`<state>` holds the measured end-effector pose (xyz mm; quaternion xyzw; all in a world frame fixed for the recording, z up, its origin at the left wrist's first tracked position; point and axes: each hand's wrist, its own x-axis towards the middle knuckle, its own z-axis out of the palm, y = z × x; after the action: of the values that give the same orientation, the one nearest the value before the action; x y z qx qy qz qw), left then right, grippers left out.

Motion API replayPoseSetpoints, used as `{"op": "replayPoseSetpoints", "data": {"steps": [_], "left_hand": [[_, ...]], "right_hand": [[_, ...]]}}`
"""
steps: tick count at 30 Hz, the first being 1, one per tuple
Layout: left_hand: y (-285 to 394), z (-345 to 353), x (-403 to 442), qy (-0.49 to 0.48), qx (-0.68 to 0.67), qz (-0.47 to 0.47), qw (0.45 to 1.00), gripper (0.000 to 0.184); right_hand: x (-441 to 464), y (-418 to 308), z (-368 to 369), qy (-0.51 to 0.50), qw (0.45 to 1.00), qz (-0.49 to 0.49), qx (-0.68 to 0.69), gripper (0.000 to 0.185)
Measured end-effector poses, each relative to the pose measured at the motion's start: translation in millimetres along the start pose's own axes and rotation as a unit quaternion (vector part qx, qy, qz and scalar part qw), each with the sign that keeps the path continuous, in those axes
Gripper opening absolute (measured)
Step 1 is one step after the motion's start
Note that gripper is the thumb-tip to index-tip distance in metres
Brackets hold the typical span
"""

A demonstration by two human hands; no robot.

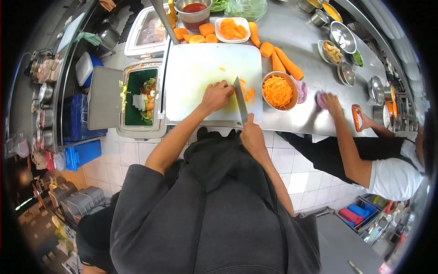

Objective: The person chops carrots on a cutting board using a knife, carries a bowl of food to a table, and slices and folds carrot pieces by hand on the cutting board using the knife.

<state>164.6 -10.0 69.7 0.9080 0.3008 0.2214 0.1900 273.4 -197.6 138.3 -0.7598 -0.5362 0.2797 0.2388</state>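
Observation:
My right hand point(253, 137) is wrapped round the handle of a kitchen knife point(242, 102), its blade upright on the white cutting board point(191, 64). Just left of the blade, my left hand point(218, 96) presses down with curled fingers; whatever lies under them is hidden. Thin orange carrot strips point(248, 93) lie on the board to the right of the blade. A small orange scrap point(222, 69) rests farther up. Beside the board's right edge stands a metal bowl point(294, 102) heaped with shredded carrot point(277, 92).
Whole carrots point(288, 63) lie behind the bowl. Cut orange chunks point(206, 29) and a white tub point(248, 34) line the board's far edge. An open scrap bin point(130, 107) stands left. A co-worker point(360, 164) at right wipes the steel counter point(292, 23) with a purple cloth point(321, 100).

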Motion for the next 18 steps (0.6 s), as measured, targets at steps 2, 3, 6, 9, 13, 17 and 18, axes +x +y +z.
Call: {"op": "replayPoseSetpoints", "data": {"steps": [2,3,6,9,13,17,18], "left_hand": [[0.4,0.9,-0.5,0.004,0.016,-0.005,1.000,0.007],[-0.8,1.4,-0.5,0.008,0.009,0.002,1.000,0.007],[-6.6,1.0,-0.9,0.006,-0.010,0.006,1.000,0.007],[-11.7,2.4,0.3,-0.007,-0.027,0.007,1.000,0.007],[-15.1,1.4,0.2,-0.003,-0.037,0.025,0.999,0.008],[-10.9,-2.4,-0.6,-0.006,-0.074,0.002,0.997,0.007],[-11.8,-1.2,0.4,0.003,-0.073,0.004,0.997,0.006]], "right_hand": [[-0.7,-2.9,2.8,-0.004,1.000,0.003,0.000,0.036],[-0.1,-5.5,3.7,-0.002,1.000,0.020,-0.006,0.037],[8.3,-1.8,10.5,-0.002,0.999,0.038,-0.012,0.039],[8.6,-1.1,4.2,-0.009,0.999,0.027,-0.025,0.043],[4.2,-0.7,8.8,0.002,0.999,-0.005,-0.037,0.028],[2.9,-4.6,6.1,0.004,0.997,0.013,-0.075,0.029],[1.0,-5.4,2.2,-0.006,0.998,0.018,-0.061,0.035]]}}
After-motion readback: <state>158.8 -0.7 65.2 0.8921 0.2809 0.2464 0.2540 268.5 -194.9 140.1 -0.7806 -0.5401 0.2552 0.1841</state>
